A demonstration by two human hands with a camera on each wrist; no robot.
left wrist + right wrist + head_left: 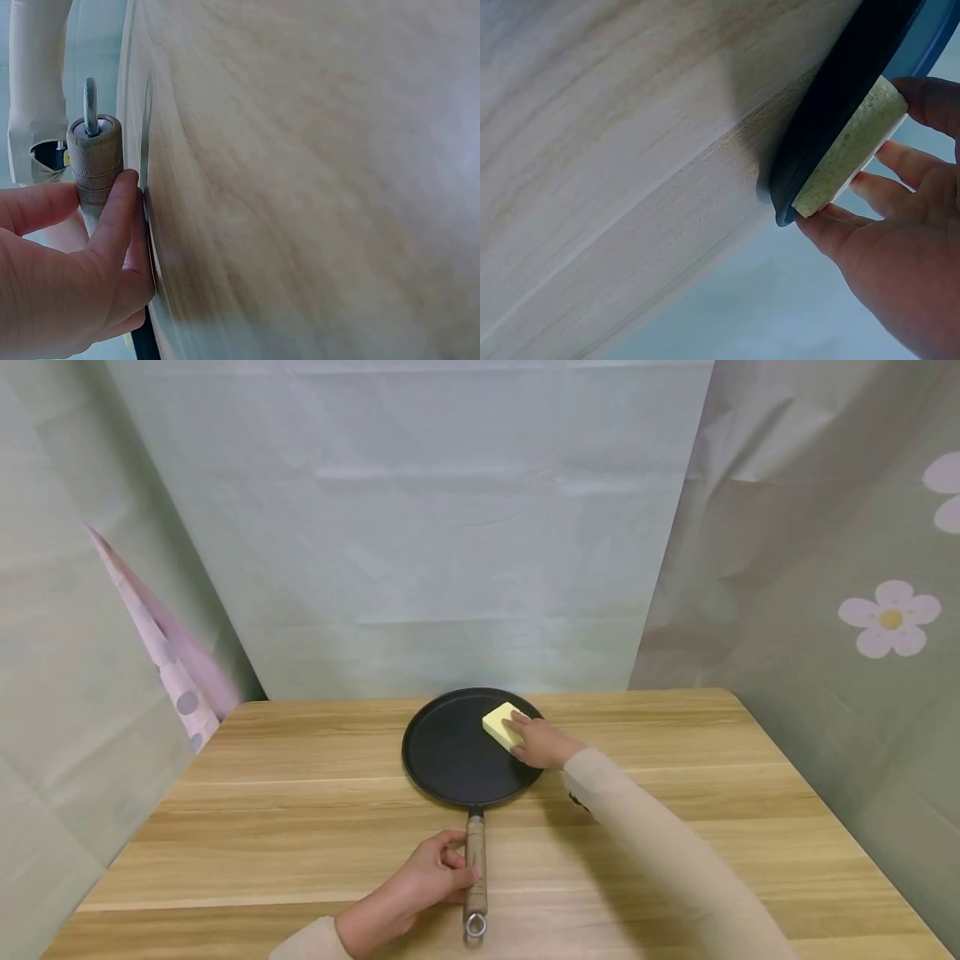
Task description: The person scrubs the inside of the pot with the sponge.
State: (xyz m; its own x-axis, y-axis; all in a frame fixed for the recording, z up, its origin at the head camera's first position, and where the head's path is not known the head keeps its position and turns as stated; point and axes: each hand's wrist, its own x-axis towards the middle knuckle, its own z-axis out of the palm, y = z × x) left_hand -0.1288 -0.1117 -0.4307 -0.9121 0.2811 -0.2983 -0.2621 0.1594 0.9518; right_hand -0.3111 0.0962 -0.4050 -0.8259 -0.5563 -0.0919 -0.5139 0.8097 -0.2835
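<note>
A flat black frying pan (pixel 450 752) lies on the table with its wooden handle (pixel 476 852) toward me. My left hand (pixel 431 875) pinches that handle between thumb and fingers, close to the metal hanging ring (pixel 476 926) at its end. In the left wrist view the handle (pixel 97 161) shows between the thumb and fingertips. A pale yellow sponge (pixel 501 725) rests on the right part of the pan's cooking surface. My right hand (pixel 543 743) grips it from above. In the right wrist view, thumb and fingers span the sponge (pixel 851 150) right at the pan's rim.
The wood-grain table (pixel 300 827) extends to both sides of the pan. Pale fabric (pixel 420 527) hangs behind the table's back edge, and more fabric with printed flowers (pixel 890 618) hangs at the right. A folded pink piece of cloth (pixel 176 668) shows at the left.
</note>
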